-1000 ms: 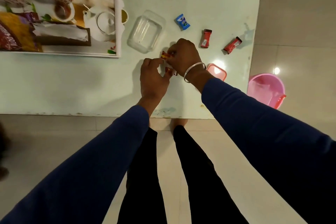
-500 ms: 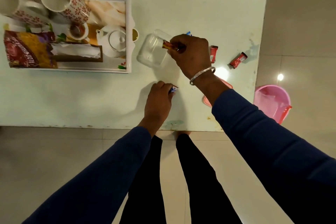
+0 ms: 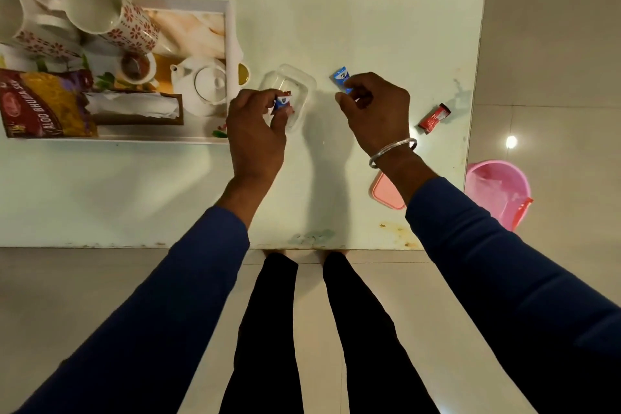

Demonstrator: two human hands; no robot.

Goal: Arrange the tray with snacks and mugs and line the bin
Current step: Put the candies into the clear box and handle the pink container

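Worn pale table (image 3: 369, 27), tiled floor (image 3: 554, 44); 2 hands (image 3: 255, 134) (image 3: 378, 114) each pinch sweets.

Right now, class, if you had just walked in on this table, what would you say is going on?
A person standing at the table is gathering small wrapped sweets. The left hand pinches a blue-wrapped sweet over the clear plastic container. The right hand grips another blue sweet on the tabletop. One red sweet lies loose. The tray already holds mugs, a teapot and a snack packet. A pink bin stands on the floor.
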